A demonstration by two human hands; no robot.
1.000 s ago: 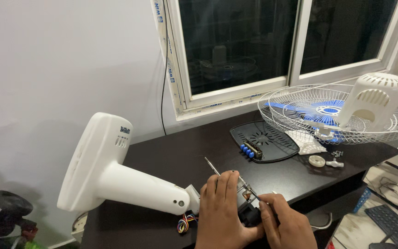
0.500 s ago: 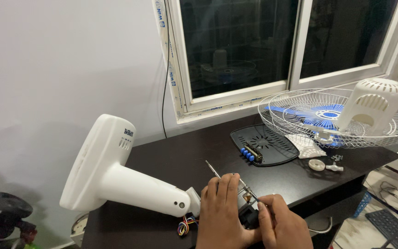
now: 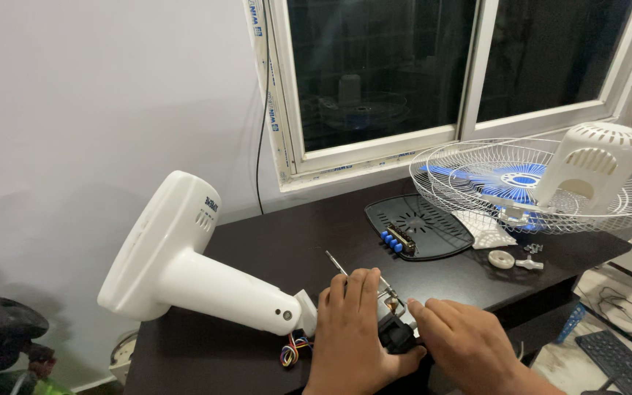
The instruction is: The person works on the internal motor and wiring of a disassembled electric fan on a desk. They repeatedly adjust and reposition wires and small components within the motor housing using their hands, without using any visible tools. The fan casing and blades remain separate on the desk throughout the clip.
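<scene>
Both hands work at the desk's (image 3: 272,241) front edge. The left hand (image 3: 351,329) lies fingers flat over a small black part (image 3: 396,335), thumb curled under it; the right hand (image 3: 462,344) pinches the part's right side — fingers bent close. A thin metal rod (image 3: 336,264) pokes out behind the left fingers. Coloured wires (image 3: 292,352) trail to the white fan stand (image 3: 184,271), lying toward the left edge. The wire guard (image 3: 477,175) sits at the back right corner.

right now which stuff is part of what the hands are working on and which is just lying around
In hand:
- left hand and right hand on the small black part
- white fan stand
- coloured wires

Lying about:
- wire fan guards
- white motor cover
- black control panel
</scene>
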